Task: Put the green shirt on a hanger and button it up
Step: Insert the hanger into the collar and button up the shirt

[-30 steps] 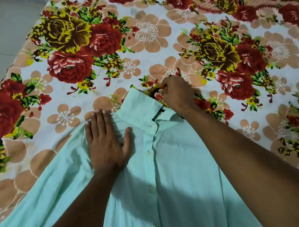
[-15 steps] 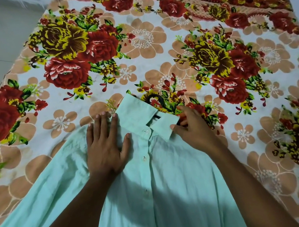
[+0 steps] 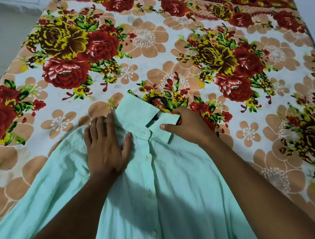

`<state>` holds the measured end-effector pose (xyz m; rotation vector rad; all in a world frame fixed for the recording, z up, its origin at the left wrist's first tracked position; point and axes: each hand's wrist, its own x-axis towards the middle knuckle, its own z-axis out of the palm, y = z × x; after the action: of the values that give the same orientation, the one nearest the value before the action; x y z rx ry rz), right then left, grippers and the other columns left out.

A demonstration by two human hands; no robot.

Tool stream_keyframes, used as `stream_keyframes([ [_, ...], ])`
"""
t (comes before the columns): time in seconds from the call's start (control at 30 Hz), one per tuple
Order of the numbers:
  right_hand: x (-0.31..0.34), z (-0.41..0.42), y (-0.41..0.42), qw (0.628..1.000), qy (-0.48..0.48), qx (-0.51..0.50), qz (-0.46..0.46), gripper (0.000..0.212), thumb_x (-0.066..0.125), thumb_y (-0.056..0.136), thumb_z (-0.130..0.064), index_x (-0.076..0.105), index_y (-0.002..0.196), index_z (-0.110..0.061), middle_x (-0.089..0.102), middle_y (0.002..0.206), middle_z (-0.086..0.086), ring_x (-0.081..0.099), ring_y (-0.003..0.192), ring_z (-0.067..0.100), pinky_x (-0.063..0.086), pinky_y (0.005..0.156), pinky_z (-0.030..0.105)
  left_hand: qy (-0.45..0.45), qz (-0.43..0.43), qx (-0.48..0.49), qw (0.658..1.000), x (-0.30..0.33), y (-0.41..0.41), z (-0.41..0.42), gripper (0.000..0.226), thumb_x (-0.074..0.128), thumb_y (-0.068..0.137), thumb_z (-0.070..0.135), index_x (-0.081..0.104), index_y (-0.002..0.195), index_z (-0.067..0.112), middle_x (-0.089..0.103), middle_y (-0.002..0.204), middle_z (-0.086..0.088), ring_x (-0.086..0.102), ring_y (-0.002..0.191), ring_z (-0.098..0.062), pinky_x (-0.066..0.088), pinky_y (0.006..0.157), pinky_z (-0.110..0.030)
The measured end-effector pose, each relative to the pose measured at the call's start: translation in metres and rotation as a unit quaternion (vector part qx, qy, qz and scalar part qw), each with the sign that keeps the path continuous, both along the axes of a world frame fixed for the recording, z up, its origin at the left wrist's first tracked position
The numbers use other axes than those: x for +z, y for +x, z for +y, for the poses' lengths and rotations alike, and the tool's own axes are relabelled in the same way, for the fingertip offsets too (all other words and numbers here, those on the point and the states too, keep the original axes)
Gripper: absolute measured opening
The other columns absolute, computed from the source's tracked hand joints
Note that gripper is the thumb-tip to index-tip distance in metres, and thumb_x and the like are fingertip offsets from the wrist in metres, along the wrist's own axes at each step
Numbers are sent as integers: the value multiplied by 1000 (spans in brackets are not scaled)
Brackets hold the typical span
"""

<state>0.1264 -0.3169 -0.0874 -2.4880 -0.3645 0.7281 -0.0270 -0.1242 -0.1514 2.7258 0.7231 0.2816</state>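
A floral bedsheet (image 3: 141, 40) covers the bed, and the green shirt (image 3: 162, 189) lies face up on it, buttoned down the front. The person's left hand (image 3: 106, 147) lies open and flat on the shoulder, seemingly pinning the cloth. Their right hand (image 3: 185, 125) pinches the collar (image 3: 137, 112), probably straightening it. The dark hanger hook (image 3: 159, 101) pokes out above.

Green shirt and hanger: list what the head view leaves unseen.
- hanger: only its dark hook shows past the collar; the green shirt covers the rest.
- Shirt hem and sleeve ends: cut off by the bottom and left edges.
- right hand: its fingers curl behind the collar, hidden.
- Lower buttons: too small to judge fastened.
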Motion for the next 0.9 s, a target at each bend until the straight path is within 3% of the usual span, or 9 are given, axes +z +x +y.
stream_keyframes([
  [0.1,2,5,-13,999,-34,4,-29,86,79,74,-69,50,137,-17,65,132,4,61,121,29,50,100,54,15,-6,4,1000,1,0,-1,81,38,95,61,24,158,12,40,141,-16,35,137,-38,24,118,-52],
  [0.23,-2,15,-27,997,-63,10,-39,92,80,80,-60,38,148,-15,61,141,6,55,132,32,37,110,56,25,-9,9,1000,1,-2,-1,80,41,95,60,25,157,11,39,134,-17,38,129,-38,26,114,-51],
  [0.33,-1,14,-31,995,59,-79,-4,104,90,71,-51,37,154,-17,61,142,4,57,131,30,41,111,58,17,-16,11,1000,1,-2,-3,78,43,97,57,23,156,11,37,135,-18,35,131,-40,23,115,-53],
  [0.47,-2,3,-54,985,120,-109,-65,93,88,60,-55,56,140,-22,70,127,-1,66,117,25,50,103,56,-36,-56,-5,998,7,-6,-4,73,41,98,55,24,155,13,31,143,-19,28,140,-39,13,121,-53],
  [0.63,-3,-6,-95,964,183,-60,-185,65,88,79,-24,59,137,-23,69,131,-3,63,123,24,49,104,53,-130,-217,27,967,41,-35,-34,68,51,95,56,34,146,14,32,148,-18,25,148,-32,19,121,-49],
  [0.7,-6,-12,-107,954,190,-29,-231,58,84,83,-15,59,135,-20,70,128,-4,64,121,22,50,102,52,-167,-223,35,960,59,-43,-59,79,58,90,62,34,146,12,33,147,-15,26,147,-30,22,121,-50],
  [0.8,-6,-23,-123,947,227,-12,-229,64,74,85,0,55,137,-33,66,127,-15,64,120,16,51,104,47,-172,-179,57,967,71,-42,-83,100,64,79,72,31,149,9,33,148,-14,27,145,-31,29,117,-51],
  [0.9,-4,-33,-135,945,241,19,-220,71,65,82,10,56,141,-29,65,136,-12,61,125,15,49,108,43,-192,-169,79,963,72,-40,-92,103,75,75,62,30,150,8,32,147,-15,25,142,-31,29,113,-47],
])
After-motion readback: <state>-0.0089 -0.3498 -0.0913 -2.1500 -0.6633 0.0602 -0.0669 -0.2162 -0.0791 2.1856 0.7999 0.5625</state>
